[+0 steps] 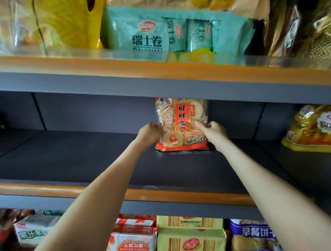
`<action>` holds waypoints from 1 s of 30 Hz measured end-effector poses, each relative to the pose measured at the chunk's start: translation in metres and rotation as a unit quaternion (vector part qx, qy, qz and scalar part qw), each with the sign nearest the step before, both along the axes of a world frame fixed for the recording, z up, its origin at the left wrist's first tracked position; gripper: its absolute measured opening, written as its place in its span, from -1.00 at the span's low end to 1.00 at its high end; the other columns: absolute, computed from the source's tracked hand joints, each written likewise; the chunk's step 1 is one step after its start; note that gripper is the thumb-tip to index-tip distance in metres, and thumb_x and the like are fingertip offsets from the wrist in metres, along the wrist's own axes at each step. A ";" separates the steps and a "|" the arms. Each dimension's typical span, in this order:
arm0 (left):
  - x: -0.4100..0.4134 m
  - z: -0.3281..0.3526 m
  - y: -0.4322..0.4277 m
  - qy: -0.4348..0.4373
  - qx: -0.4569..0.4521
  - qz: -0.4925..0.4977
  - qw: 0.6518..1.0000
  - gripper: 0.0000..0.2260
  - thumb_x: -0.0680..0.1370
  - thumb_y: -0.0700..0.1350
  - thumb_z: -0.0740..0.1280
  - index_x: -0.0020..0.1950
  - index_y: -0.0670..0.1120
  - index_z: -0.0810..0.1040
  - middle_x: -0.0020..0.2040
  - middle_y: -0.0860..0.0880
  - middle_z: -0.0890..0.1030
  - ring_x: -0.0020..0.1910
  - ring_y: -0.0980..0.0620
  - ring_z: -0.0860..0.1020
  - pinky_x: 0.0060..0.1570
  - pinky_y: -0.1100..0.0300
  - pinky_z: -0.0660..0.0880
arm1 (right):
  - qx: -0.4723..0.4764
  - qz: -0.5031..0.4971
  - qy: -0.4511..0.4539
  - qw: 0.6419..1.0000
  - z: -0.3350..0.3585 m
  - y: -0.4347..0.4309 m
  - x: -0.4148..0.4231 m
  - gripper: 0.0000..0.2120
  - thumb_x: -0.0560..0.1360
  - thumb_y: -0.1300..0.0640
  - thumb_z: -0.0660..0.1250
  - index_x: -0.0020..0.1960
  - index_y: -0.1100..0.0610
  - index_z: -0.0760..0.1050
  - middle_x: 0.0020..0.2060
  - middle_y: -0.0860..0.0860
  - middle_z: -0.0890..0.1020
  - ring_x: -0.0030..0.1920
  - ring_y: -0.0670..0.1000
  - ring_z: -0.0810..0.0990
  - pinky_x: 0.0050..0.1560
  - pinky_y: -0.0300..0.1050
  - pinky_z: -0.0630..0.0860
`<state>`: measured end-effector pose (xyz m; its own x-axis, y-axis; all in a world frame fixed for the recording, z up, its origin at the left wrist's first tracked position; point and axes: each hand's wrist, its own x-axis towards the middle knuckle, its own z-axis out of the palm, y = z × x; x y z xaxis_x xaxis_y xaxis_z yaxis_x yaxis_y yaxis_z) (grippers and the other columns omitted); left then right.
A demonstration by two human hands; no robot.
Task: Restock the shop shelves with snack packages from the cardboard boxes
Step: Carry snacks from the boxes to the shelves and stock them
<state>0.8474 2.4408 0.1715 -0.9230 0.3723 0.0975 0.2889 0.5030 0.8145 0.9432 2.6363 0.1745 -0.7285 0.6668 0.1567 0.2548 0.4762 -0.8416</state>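
A clear-and-red bag of rice crackers (pixel 181 126) stands upright at the back of the dark middle shelf (pixel 84 156). My left hand (pixel 150 133) grips its left edge and my right hand (pixel 211 131) grips its right edge, both arms reaching deep into the shelf. The bag's bottom rests on the shelf board. No cardboard box is in view.
A yellow snack bag (pixel 314 128) sits at the right end of the same shelf. The upper shelf holds teal Swiss-roll packs (pixel 151 31) and yellow bags behind a clear lip. Below are biscuit packs (pixel 190 239). An orange-edged shelf front (pixel 158 195) crosses under my forearms.
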 end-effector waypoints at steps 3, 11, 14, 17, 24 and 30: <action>0.000 -0.003 -0.006 0.029 0.009 0.011 0.999 -0.57 0.56 0.01 0.30 0.36 -0.14 0.35 0.04 -0.08 0.58 -0.07 -0.01 0.48 -0.09 0.23 0.35 | 0.036 -0.029 0.010 0.999 0.001 -0.003 -0.002 -0.65 0.49 -0.11 0.36 0.03 0.18 0.48 0.05 0.09 0.60 -0.12 0.00 0.49 -0.21 -0.14 0.37; 0.012 -0.007 0.004 0.133 -0.160 -0.062 0.976 -0.54 0.56 -0.12 0.28 0.37 -0.26 0.22 0.25 -0.21 0.36 0.05 -0.06 0.44 -0.15 0.23 0.35 | 0.093 0.067 -0.068 0.991 -0.028 -0.012 0.003 0.07 0.26 0.02 0.59 0.48 0.06 -0.10 0.39 0.07 0.29 0.36 0.09 0.34 0.28 0.02 0.39; 0.009 -0.002 0.008 0.151 -0.179 -0.053 0.971 -0.53 0.57 -0.15 0.27 0.42 -0.22 0.18 0.29 -0.19 0.39 0.16 -0.19 0.49 -0.04 0.06 0.47 | 0.100 -0.016 -0.050 0.994 -0.032 -0.017 0.000 -0.11 0.32 0.01 0.55 0.40 0.05 0.00 0.30 0.09 0.39 0.24 0.12 0.45 0.03 0.03 0.49; 0.007 0.001 0.016 0.119 -0.144 -0.045 0.981 -0.50 0.57 -0.18 0.26 0.45 -0.21 0.14 0.26 -0.23 0.48 0.17 -0.25 0.51 0.04 0.01 0.45 | 0.104 -0.054 -0.037 0.992 -0.033 -0.025 -0.002 -0.39 0.39 0.05 0.49 0.20 0.07 0.12 0.22 0.11 0.43 0.15 0.12 0.49 -0.11 0.03 0.51; 0.015 -0.009 0.011 0.042 -0.081 0.000 0.996 -0.58 0.60 -0.06 0.20 0.36 -0.27 0.25 0.24 -0.27 0.48 0.21 -0.24 0.47 0.02 0.11 0.36 | 0.174 -0.077 -0.040 0.981 -0.038 -0.037 0.012 -0.48 0.46 0.14 0.40 0.27 0.12 0.17 0.26 0.12 0.37 0.25 0.13 0.38 0.01 0.05 0.47; 0.035 -0.013 -0.009 0.083 -0.101 -0.036 0.991 -0.75 0.54 -0.04 0.26 0.10 -0.17 0.54 -0.04 -0.05 0.59 0.04 -0.13 0.52 -0.18 0.21 0.30 | 0.217 0.042 -0.036 0.975 -0.023 -0.065 0.021 -0.86 0.56 0.22 0.20 0.04 0.14 0.52 0.02 0.05 0.59 0.02 0.06 0.54 0.00 -0.04 0.52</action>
<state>0.8826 2.4319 0.1583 -0.8710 0.4635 0.1627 0.4516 0.6250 0.6367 0.9647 2.5711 0.1513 -0.7970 0.4870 0.3572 0.2505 0.8048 -0.5381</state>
